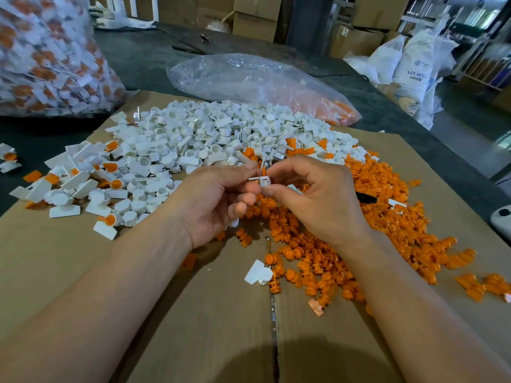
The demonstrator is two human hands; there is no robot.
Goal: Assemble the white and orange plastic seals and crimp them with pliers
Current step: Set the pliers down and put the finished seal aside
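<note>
Centre of the frame: left hand [213, 200] and right hand [318, 200] close together above the flattened brown cardboard sheet [83, 272], fingertips meeting. Pinched between the left thumb and forefinger, a small white plastic seal body with a flat tab [264, 182], the remaining fingers curled beneath. Pinched between the right thumb and forefinger, a small ribbed orange plastic insert [264, 170], touching the top of the white body; how deeply seated, cannot tell.

Above the hands, toward upper centre, a broad heap of loose white plastic seal bodies [210, 134] on the cardboard. Right of centre and under the right wrist, a spread heap of orange plastic inserts [359, 230]. Centre left, scattered white pieces with orange inserts fitted [110, 185]. Lower centre, a single white flag-shaped piece [258, 273] just beside the orange heap. Just right of the right hand, a slender black object [366, 198] among the orange pieces; kind unclear.

Upper left, a bulging clear plastic bag of white-and-orange seals [41, 51]. Upper centre, a slack clear plastic bag [249, 76]. Upper right, white printed sacks [414, 59].
</note>
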